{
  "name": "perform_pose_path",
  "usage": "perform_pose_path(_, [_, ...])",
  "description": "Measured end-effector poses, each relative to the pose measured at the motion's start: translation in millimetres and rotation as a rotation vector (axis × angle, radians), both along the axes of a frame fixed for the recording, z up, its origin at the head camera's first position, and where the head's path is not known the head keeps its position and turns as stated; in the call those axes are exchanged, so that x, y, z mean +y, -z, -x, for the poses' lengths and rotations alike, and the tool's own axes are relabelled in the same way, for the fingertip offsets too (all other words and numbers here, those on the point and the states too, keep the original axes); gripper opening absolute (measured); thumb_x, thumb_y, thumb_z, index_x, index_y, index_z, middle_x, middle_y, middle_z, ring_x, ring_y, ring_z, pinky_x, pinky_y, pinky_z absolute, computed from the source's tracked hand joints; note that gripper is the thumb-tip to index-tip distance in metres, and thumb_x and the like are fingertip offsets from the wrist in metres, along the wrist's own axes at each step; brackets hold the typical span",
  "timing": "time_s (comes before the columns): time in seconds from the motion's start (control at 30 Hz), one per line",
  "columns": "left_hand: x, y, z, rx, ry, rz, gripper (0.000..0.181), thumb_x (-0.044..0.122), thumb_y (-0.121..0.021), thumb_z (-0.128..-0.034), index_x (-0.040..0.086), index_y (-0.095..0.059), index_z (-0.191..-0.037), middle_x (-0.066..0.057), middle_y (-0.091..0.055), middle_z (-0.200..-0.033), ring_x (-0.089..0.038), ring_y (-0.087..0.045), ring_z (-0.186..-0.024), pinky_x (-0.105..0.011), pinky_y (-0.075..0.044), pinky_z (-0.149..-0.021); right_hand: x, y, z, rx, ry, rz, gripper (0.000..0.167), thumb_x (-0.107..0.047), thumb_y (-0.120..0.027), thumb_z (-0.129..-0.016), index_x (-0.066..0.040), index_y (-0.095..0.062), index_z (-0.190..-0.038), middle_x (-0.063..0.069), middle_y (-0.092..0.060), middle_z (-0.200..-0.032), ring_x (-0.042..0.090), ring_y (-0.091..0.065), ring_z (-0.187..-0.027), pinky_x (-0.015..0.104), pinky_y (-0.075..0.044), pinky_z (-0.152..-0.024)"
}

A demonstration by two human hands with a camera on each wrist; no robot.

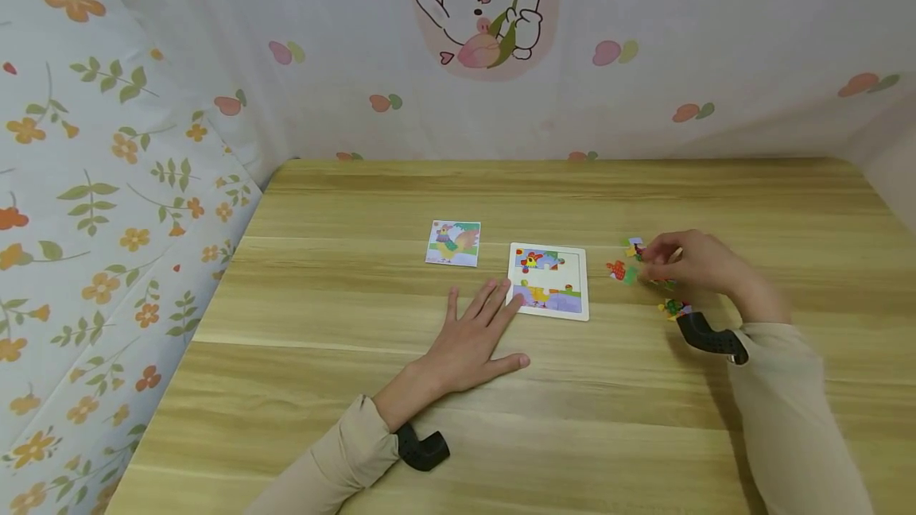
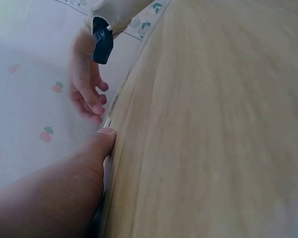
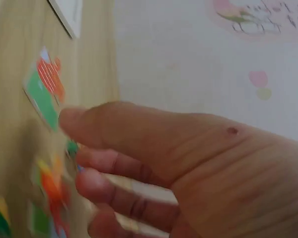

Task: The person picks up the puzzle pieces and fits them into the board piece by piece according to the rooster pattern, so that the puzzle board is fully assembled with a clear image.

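Observation:
My left hand (image 1: 468, 344) lies flat with spread fingers on the wooden table, its fingertips at the left edge of a white-bordered puzzle tray (image 1: 583, 292). Chicken picture pieces fill the top and bottom of that tray, and pale backing shows between them. Over on the right, my right hand (image 1: 697, 265) hovers above loose puzzle pieces with its fingers loosely bent. Its thumb is close to an orange-and-green piece (image 3: 44, 94), which appears to lie on the table. I see nothing held between thumb and fingers. Another piece (image 1: 675, 307) lies beside the right wrist.
A small square chicken picture card (image 1: 454, 243) lies left of the tray. Another loose piece (image 1: 633, 247) is partly behind the right fingers. Printed fabric (image 1: 322, 62) hangs at the table's back and left edges. Black wrist mounts (image 1: 422, 449) sit on both forearms.

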State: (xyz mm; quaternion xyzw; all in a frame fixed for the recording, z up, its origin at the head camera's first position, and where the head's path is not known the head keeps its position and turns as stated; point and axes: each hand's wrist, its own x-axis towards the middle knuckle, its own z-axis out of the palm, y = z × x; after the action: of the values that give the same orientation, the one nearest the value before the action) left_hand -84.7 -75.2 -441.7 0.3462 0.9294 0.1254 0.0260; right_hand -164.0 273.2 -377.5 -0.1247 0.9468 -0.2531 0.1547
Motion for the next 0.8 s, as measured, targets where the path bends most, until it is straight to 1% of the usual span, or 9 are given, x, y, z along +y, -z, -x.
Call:
perform_pose_path(0.13, [-0.2,-0.5,0.3,-0.006,0.001,0.005,0.079,0.061,-0.039,-0.0908,0.016,-0.015,-0.151,-0.007,-0.004,-0.156,-0.022,0.001,-0.141,-0.064,0.000,-0.102,-21.5,1.1,-4.2,-0.037,0.076,-0.097,0.048,-0.052,-0.067,-0.079,-0.006,-0.056,-0.078,0.000,-0.047,-0.065,0.017,-0.044,-0.059,0.030,-0.035,-0.052])
perform_pose_path(0.17, [-0.1,-0.7,0.1,-0.006,0.001,0.006,0.079,0.061,-0.040,-0.0908,0.016,-0.015,-0.151,-0.007,-0.004,-0.156,-0.023,0.001,-0.141,-0.064,0.000,-0.102,-26.5,1.4,-5.4,-0.046,0.094,-0.120,0.052,-0.057,-0.067,-0.077,-0.006,-0.053,-0.075,0.000,-0.044,-0.063,0.017,-0.043,-0.056,0.030,-0.034,-0.050])
perform_pose_path(0.23, [-0.1,-0.7,0.2,-0.008,0.001,0.007,0.079,0.061,-0.040,-0.0908,0.016,-0.014,-0.151,-0.007,-0.004,-0.156,-0.022,0.001,-0.141,-0.064,0.000,-0.102,-34.6,1.9,-7.0,-0.048,0.121,-0.148,0.055,-0.060,-0.066,-0.076,-0.007,-0.052,-0.073,0.001,-0.042,-0.061,0.017,-0.042,-0.054,0.029,-0.032,-0.048])
perform_pose_path(0.33, [0.2,-0.8,0.5,-0.009,0.000,0.013,0.080,0.062,-0.039,-0.0908,0.016,-0.014,-0.151,-0.007,-0.003,-0.156,-0.022,0.001,-0.141,-0.064,0.000,-0.102,-40.4,3.2,-7.0,-0.032,0.116,-0.156,0.051,-0.053,-0.068,-0.078,-0.005,-0.052,-0.075,0.002,-0.046,-0.064,0.018,-0.044,-0.057,0.029,-0.034,-0.049])
perform_pose_path(0.5, [0.3,-1.0,0.8,-0.012,-0.001,0.022,0.080,0.062,-0.038,-0.0908,0.016,-0.014,-0.151,-0.007,-0.003,-0.156,-0.022,0.001,-0.141,-0.063,0.000,-0.102,-42.3,4.8,-4.6,0.003,0.013,-0.095,0.032,-0.030,-0.070,-0.081,-0.003,-0.053,-0.082,0.002,-0.049,-0.069,0.018,-0.045,-0.062,0.031,-0.035,-0.056])
perform_pose_path(0.53, [0.3,-1.0,0.8,-0.013,0.000,0.023,0.080,0.063,-0.038,-0.0908,0.017,-0.013,-0.151,-0.007,-0.003,-0.156,-0.022,0.001,-0.141,-0.063,0.000,-0.102,-42.4,5.1,-4.4,0.007,-0.003,-0.091,0.030,-0.028,-0.070,-0.081,-0.003,-0.053,-0.082,0.002,-0.050,-0.069,0.018,-0.045,-0.062,0.031,-0.036,-0.057])
perform_pose_path(0.6, [0.1,-1.0,0.5,-0.014,0.000,0.023,0.079,0.062,-0.038,-0.0908,0.017,-0.013,-0.151,-0.007,-0.003,-0.156,-0.022,0.001,-0.141,-0.063,0.000,-0.102,-43.4,5.2,-4.8,0.003,0.004,-0.092,0.032,-0.031,-0.069,-0.082,-0.003,-0.054,-0.084,0.003,-0.051,-0.070,0.018,-0.046,-0.062,0.031,-0.037,-0.057])
perform_pose_path(0.73, [-0.4,-1.1,0.4,-0.013,0.002,0.019,0.079,0.062,-0.039,-0.0908,0.016,-0.014,-0.151,-0.007,-0.003,-0.156,-0.022,0.002,-0.141,-0.063,0.000,-0.102,-48.6,5.6,-6.3,0.011,0.085,-0.149,0.046,-0.047,-0.065,-0.083,-0.001,-0.059,-0.084,0.004,-0.056,-0.071,0.019,-0.050,-0.062,0.030,-0.039,-0.053])
perform_pose_path(0.8, [-0.6,-1.6,0.5,-0.009,0.001,0.016,0.079,0.062,-0.039,-0.0907,0.016,-0.014,-0.151,-0.007,-0.004,-0.156,-0.022,0.002,-0.141,-0.063,0.000,-0.102,-52.2,5.9,-6.5,0.020,0.115,-0.168,0.048,-0.048,-0.062,-0.084,0.000,-0.059,-0.083,0.005,-0.057,-0.071,0.020,-0.050,-0.061,0.030,-0.039,-0.051])
